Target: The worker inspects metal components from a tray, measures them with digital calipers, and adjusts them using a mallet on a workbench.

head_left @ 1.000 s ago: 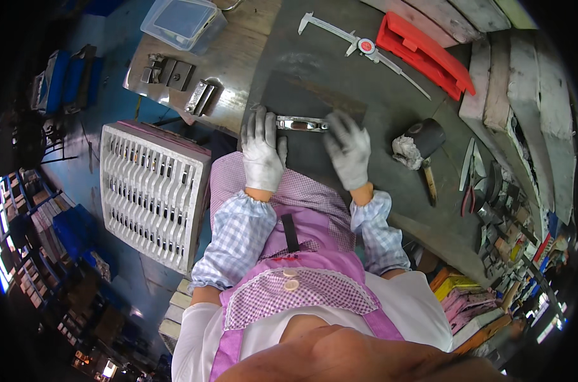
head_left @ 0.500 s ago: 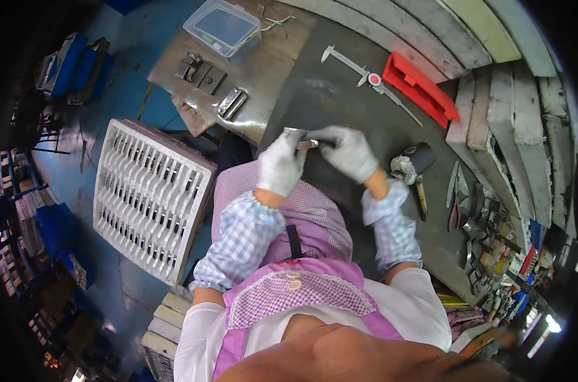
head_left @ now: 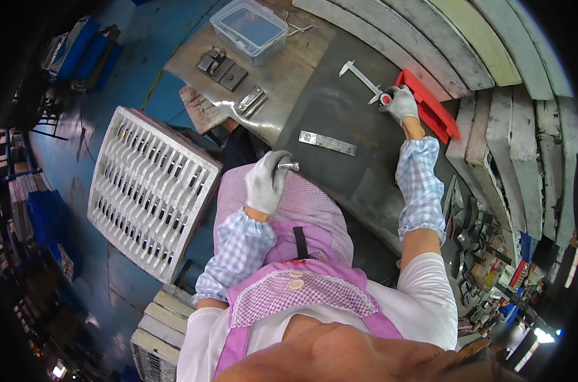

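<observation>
My left hand (head_left: 264, 183), in a white glove, is above my lap at the near edge of the bench. It is closed around a small shiny metal part (head_left: 289, 166), whose end sticks out past the fingers. My gloved right hand (head_left: 402, 105) reaches far to the right and grips a dial caliper (head_left: 364, 81) near its red-ringed dial; the caliper's lower end is hidden behind the hand. Between the hands, a flat metal bar (head_left: 327, 143) lies on the dark grey mat (head_left: 327, 105). Right beside the caliper sits a red plastic tray (head_left: 432, 108).
A clear plastic box (head_left: 249, 28), a metal fixture (head_left: 221, 69) and a shiny metal block (head_left: 251, 100) stand on the bench's left part. At left is a white slotted rack (head_left: 152, 194) holding metal pieces. Thick grey boards (head_left: 521, 153) line the right side.
My right hand has left the metal part and moved right onto the caliper. My left hand keeps the part, drawn slightly back. The flat bar, covered by the hands before, now shows.
</observation>
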`<action>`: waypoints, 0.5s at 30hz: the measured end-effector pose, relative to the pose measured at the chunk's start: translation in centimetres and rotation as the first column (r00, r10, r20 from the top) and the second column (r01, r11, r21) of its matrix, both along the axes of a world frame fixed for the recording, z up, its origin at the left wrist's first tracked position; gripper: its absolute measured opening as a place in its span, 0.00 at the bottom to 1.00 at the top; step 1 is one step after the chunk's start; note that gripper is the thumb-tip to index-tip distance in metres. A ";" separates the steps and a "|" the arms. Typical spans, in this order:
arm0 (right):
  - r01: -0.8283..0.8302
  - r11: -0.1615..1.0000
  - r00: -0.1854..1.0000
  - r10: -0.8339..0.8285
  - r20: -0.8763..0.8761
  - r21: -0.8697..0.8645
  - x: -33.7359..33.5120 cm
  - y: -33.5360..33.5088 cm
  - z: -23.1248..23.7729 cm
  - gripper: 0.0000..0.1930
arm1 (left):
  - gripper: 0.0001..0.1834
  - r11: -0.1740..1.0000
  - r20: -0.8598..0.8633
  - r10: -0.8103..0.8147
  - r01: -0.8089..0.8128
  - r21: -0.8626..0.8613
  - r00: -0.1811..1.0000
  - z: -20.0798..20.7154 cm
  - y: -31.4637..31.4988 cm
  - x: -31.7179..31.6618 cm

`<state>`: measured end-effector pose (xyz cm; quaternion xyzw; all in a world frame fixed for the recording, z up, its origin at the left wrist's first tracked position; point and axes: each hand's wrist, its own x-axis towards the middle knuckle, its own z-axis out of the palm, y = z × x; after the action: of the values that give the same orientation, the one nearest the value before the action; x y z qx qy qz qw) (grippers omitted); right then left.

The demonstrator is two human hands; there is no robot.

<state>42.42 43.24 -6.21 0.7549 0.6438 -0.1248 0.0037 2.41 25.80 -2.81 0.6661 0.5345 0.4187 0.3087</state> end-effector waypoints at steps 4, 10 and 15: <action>0.192 0.967 0.956 -0.146 -0.255 0.165 -0.5 -2.0 -0.2 0.28 | 0.17 0.944 0.171 0.024 0.034 -0.328 0.985 -1.5 0.5 1.0; -0.147 0.903 0.818 0.340 -0.463 0.404 -13.5 -12.1 11.8 0.25 | 0.25 0.687 0.798 0.325 0.453 -0.568 0.507 -2.8 0.2 -0.3; -0.246 0.909 0.849 0.369 -0.377 0.336 -16.1 -18.7 10.6 0.30 | 0.20 0.661 0.883 0.352 0.585 -0.469 0.309 -1.5 1.0 0.9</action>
<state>26.28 24.57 4.42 0.5871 0.7528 -0.1961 -0.2239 3.30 26.79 -4.28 0.1438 0.3088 0.4403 0.8307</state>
